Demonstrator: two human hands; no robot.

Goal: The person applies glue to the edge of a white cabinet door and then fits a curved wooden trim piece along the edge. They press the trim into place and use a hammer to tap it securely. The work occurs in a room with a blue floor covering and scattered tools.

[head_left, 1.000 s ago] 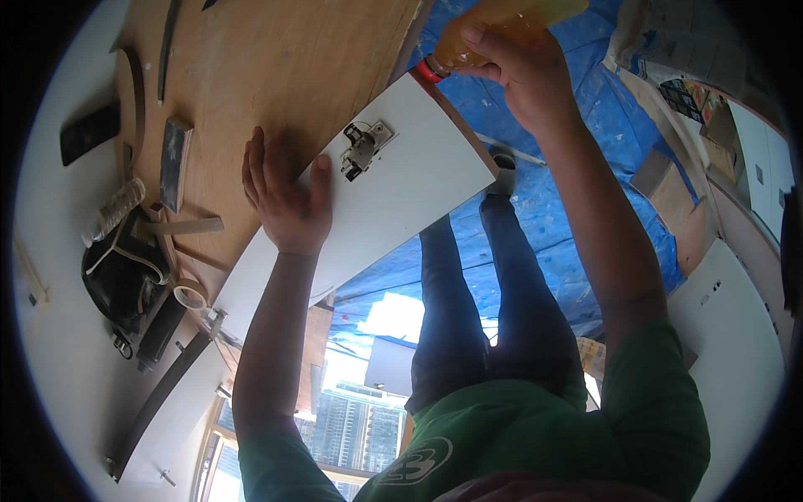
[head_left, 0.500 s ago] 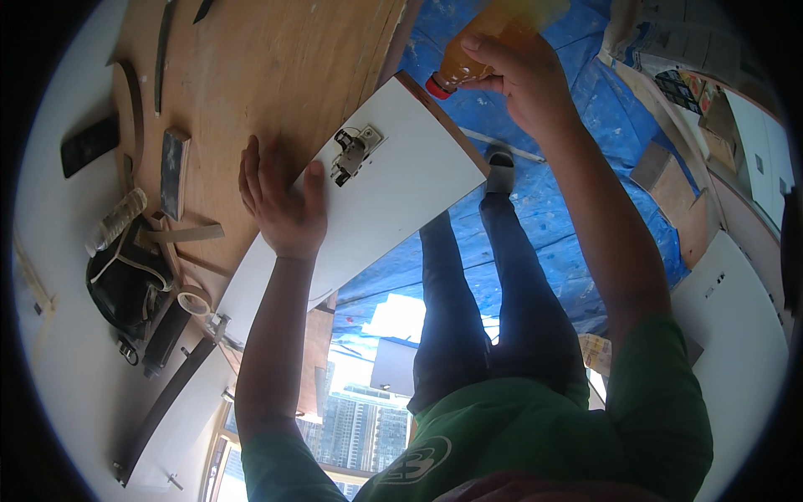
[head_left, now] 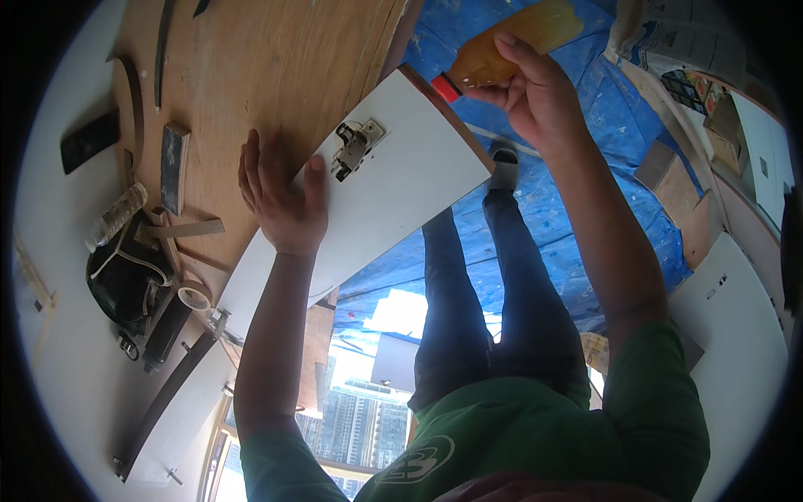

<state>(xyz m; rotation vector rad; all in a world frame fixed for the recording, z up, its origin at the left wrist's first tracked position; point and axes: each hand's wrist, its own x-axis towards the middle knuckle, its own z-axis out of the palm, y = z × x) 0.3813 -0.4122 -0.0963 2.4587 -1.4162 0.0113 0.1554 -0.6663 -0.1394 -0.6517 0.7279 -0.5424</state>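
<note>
My left hand [head_left: 284,197] lies with its fingers spread over the edge of a white panel [head_left: 418,171], its fingertips on the wooden board beneath. Beside that hand, a metal cabinet hinge [head_left: 355,149] is fixed to the panel's white face. My right hand [head_left: 539,100] is closed round a plastic bottle [head_left: 523,42] of amber liquid, tilted so its red cap [head_left: 446,87] points down-left. The cap is at the panel's bare wooden end edge [head_left: 443,117]; whether it touches, I cannot tell.
On the left lie a phone-like black slab [head_left: 90,142], a dark-faced block [head_left: 174,167], a clear bottle [head_left: 117,217], a black bag [head_left: 125,280] and a tape roll [head_left: 194,295]. Blue sheeting [head_left: 535,226] covers the floor. A white panel [head_left: 736,309] leans at right.
The bottle in my right hand has turned flatter, and its cap has shifted slightly right along the panel's end edge. My left hand stays on the panel.
</note>
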